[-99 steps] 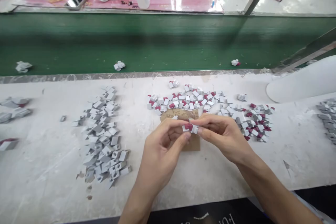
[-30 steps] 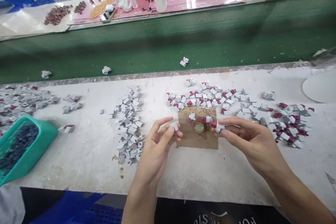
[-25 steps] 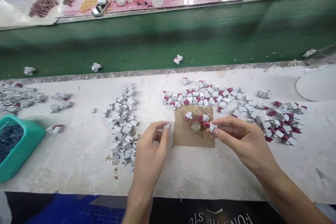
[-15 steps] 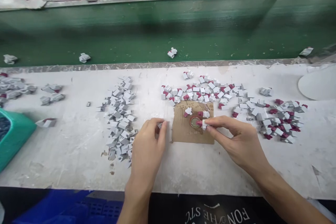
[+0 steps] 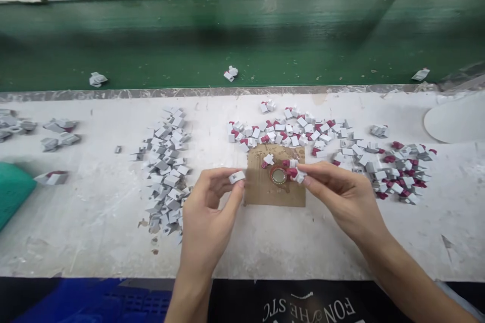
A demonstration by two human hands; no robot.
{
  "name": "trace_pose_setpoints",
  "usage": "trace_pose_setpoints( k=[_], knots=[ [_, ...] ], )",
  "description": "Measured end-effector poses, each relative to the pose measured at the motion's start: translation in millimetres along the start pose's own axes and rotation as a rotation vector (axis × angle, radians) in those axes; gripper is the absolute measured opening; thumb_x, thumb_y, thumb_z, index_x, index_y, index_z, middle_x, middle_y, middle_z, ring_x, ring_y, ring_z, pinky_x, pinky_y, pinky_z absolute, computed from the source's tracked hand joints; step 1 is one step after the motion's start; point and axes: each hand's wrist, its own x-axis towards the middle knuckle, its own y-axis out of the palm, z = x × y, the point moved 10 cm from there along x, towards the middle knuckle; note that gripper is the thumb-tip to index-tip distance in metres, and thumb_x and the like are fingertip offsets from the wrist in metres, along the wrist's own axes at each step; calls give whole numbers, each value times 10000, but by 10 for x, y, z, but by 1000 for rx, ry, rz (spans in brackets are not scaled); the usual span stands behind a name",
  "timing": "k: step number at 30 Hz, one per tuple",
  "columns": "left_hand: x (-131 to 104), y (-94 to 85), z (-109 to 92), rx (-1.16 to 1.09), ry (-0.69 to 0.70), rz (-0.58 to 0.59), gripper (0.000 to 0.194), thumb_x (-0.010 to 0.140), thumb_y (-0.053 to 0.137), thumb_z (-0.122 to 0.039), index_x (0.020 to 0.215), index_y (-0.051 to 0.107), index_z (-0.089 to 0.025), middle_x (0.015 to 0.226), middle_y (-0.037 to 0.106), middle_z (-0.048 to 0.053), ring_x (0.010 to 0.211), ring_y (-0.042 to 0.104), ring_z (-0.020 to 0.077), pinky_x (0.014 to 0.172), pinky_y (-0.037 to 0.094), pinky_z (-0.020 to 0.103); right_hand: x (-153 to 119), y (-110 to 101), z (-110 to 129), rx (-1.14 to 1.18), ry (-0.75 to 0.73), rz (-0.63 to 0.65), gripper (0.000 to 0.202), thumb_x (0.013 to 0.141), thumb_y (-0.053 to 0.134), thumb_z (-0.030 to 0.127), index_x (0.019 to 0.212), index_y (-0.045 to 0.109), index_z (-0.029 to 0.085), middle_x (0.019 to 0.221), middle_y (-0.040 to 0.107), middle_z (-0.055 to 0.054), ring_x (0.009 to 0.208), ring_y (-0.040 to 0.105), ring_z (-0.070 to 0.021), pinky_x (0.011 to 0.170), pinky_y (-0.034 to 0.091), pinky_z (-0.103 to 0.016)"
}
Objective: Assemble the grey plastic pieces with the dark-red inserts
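My left hand (image 5: 212, 207) pinches a small light-grey plastic block (image 5: 237, 177) between thumb and forefinger, just left of a brown cardboard square (image 5: 273, 198). Over the cardboard's right side, my right hand (image 5: 341, 194) is closed on a small white-and-maroon plastic piece (image 5: 297, 175), its maroon end pointing left. Beside that end, a round cap-like dish (image 5: 279, 175) with a reddish rim sits on the cardboard. Another white-and-maroon piece (image 5: 268, 160) lies on the cardboard above the dish, and one more is partly hidden behind my right fingertips.
Grey blocks form a long heap (image 5: 166, 171) left of my left hand. White-and-maroon pieces lie in a band (image 5: 288, 131) behind the cardboard and a heap (image 5: 405, 174) at right. A green conveyor belt (image 5: 212, 40) carries scattered pieces. A teal bin (image 5: 13, 192) stands far left.
My left hand has turned, so the grey block now shows at its fingertips. The right-hand piece has drawn slightly back from the dish and tilted. Pieces on the belt have shifted left in view.
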Motion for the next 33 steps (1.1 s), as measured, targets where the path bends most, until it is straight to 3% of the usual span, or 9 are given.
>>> trace_pose_setpoints(
  k=[4, 7, 11, 18, 24, 30, 33],
  knots=[
    [20, 350, -216, -224, -33, 144, 118, 980, 866, -251, 1093, 832, -250, 987, 848, 14, 918, 821, 176, 843, 691, 285, 40, 19, -85, 210, 142, 21, 152, 981, 956, 428, 1132, 966, 412, 1135, 943, -25, 1096, 888, -269, 965, 737, -412],
    [21, 597, -320, -323, -73, 254, 106, 1001, 861, -265, 1106, 847, -253, 1045, 860, 29, 936, 815, 177, 831, 683, 283, 59, 80, -65, 317, 196, 55, 193, 937, 996, 497, 1103, 966, 402, 1158, 947, -39, 1164, 885, -303, 1103, 702, -504],
    [5, 788, -314, -385, -138, 340, 114, 1027, 853, -287, 1138, 852, -259, 1131, 867, 47, 972, 815, 194, 849, 678, 308, 65, 109, -34, 353, 195, 65, 181, 929, 1001, 486, 1085, 967, 400, 1115, 948, -36, 1108, 888, -289, 1072, 708, -490],
    [-10, 824, -290, -348, -130, 383, 116, 1038, 840, -289, 1150, 858, -267, 1102, 850, 38, 980, 786, 191, 862, 635, 303, 66, 113, -80, 341, 166, 74, 113, 978, 963, 402, 1090, 972, 389, 1090, 944, -21, 1066, 876, -218, 996, 708, -344],
    [13, 818, -342, -336, -70, 414, 98, 1044, 830, -242, 1122, 878, -276, 1100, 836, 31, 945, 777, 173, 845, 636, 294, 69, 116, 70, 222, 99, 124, 151, 1015, 914, 298, 1109, 975, 398, 1051, 925, -13, 976, 865, -190, 848, 697, -280],
    [31, 816, -446, -252, -6, 518, 114, 1041, 834, -239, 1125, 880, -300, 1135, 830, 62, 1076, 806, 250, 876, 674, 359, 117, 121, 229, 180, 55, 230, 142, 1005, 901, 261, 1083, 980, 348, 952, 860, -42, 850, 770, -194, 693, 624, -306],
    [88, 794, -544, -178, 56, 542, 119, 1056, 808, -242, 1117, 875, -319, 1115, 825, 64, 1018, 796, 255, 840, 671, 382, 142, 99, 260, 182, 49, 239, 129, 1014, 889, 271, 1091, 977, 328, 975, 865, -53, 857, 776, -211, 692, 626, -336]
  ],
)
